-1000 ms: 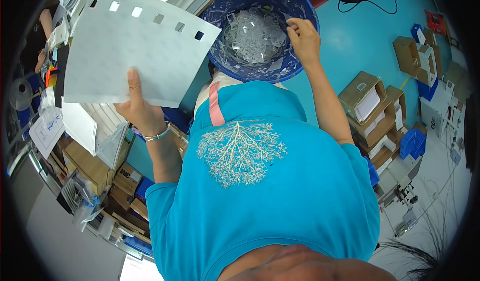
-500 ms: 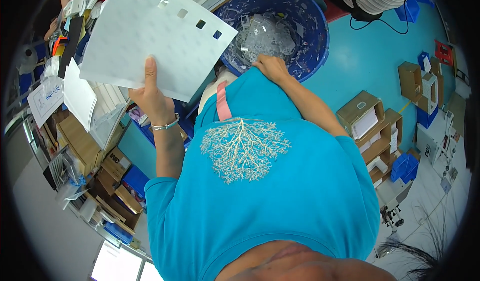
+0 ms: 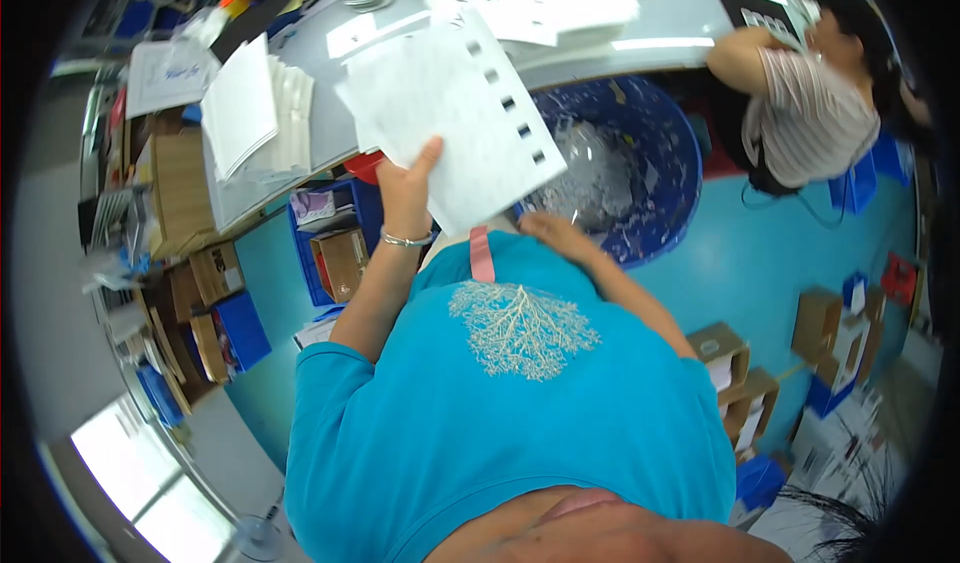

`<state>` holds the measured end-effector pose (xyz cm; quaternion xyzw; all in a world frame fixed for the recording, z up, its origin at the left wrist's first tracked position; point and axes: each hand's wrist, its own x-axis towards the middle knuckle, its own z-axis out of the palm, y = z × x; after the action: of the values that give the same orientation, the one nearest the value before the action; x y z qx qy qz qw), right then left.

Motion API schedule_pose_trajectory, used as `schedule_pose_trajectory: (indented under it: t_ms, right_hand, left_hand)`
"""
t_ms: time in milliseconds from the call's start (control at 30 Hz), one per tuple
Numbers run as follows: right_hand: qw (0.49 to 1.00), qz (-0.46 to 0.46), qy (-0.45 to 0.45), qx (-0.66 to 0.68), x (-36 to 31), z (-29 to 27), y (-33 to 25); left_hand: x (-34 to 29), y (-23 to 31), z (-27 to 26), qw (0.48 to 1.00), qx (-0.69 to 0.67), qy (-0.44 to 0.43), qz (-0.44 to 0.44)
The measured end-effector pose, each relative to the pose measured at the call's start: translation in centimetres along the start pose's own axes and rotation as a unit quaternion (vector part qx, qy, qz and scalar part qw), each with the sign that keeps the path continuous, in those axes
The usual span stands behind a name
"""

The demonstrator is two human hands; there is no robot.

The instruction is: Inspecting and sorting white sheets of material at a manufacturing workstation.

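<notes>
A thin white sheet (image 3: 460, 123) with a row of square holes along one edge is held up in front of the desk. My left hand (image 3: 405, 198), with a bracelet at the wrist, grips its near corner, thumb on top and fingers underneath. By the hem of my blue shirt (image 3: 500, 423), next to the near rim of a blue round bin (image 3: 678, 198), is my right hand (image 3: 557, 235). It is smeared by motion, so its fingers are unclear. Clear plastic scraps (image 3: 595, 173) lie inside the bin.
The grey desk (image 3: 330, 58) carries a stack of white sheets (image 3: 245, 113) and larger papers (image 3: 540, 3). A co-worker in a striped top (image 3: 815, 113) sits at the right. Below the desk stands a blue crate (image 3: 300, 233). Cardboard boxes (image 3: 750, 403) are on the right.
The view has tilted up, bringing more of the desk and the co-worker into the picture. My left hand still holds the sheet, now further right in the picture. My right hand stays near the shirt hem.
</notes>
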<state>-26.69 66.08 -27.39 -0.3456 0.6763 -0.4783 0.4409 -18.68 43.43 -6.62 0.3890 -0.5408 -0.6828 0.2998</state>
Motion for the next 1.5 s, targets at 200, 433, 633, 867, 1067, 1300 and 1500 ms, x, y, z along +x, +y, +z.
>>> schedule_pose_trajectory:
  t_ms: [200,433,633,867,1067,1300,1500]
  right_hand:
    - [0.951,0.14,-0.08,-0.265,1.0,-1.7,5.0]
    - [0.984,-0.001,0.166,0.061,13.0,-1.0,-9.8]
    - [0.972,0.019,0.207,-0.107,22.0,2.7,-11.6]
    - [0.937,0.027,0.279,-0.209,26.4,4.9,-11.8]
    - [0.937,0.01,0.235,-0.258,27.6,6.3,-13.2]
    - [0.98,0.017,0.199,0.002,29.0,10.0,-25.8]
    - [0.996,0.057,-0.064,-0.032,33.0,15.5,-31.9]
  left_hand:
    - [0.9,-3.4,-7.1,0.99,-0.043,0.044,-0.124]
    - [12.8,-3.8,-12.3,0.993,0.013,-0.016,-0.113]
    - [23.3,-6.7,-13.9,0.977,0.178,-0.08,-0.081]
    - [26.6,-12.6,-17.2,0.909,0.411,-0.005,0.065]
    - [26.9,-12.0,-17.3,0.92,0.373,-0.11,0.054]
    - [22.1,-10.1,-19.1,0.967,0.238,-0.084,0.019]
    - [18.1,-9.3,-23.8,0.957,0.213,-0.158,-0.117]
